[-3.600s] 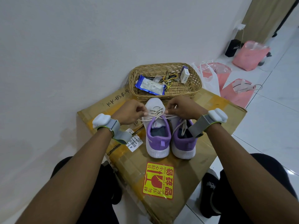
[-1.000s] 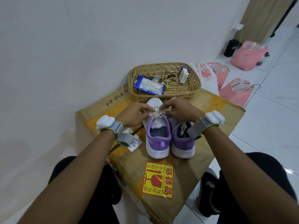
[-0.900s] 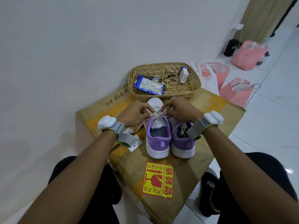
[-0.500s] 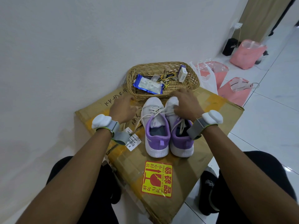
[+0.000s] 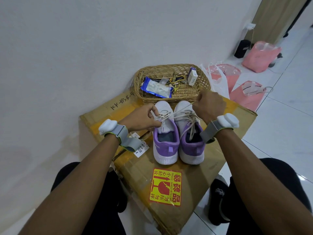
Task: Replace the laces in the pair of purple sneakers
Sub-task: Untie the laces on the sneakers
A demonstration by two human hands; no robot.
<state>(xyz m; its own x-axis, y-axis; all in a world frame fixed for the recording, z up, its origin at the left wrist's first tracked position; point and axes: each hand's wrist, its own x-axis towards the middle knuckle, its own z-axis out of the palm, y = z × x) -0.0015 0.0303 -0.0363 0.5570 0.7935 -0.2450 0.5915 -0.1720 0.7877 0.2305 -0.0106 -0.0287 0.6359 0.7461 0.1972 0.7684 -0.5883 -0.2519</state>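
**Lace drawn taut across the purple pair**

The left hand (image 5: 144, 119) rests at the tongue of the left sneaker (image 5: 166, 141), fingertips pinching the crossed lacing near the top eyelets. From there a pale lace (image 5: 179, 111) runs tight, up and right over the toe of the right sneaker (image 5: 191, 146), into the right hand (image 5: 210, 107), which is closed in a fist around it. The right sneaker's own lace hangs slack into its opening. Both shoes stand side by side, heels toward the person, on a cardboard box (image 5: 203, 167), just in front of a wicker basket (image 5: 171, 67). Pink bags (image 5: 247, 97) sit on the floor further right.
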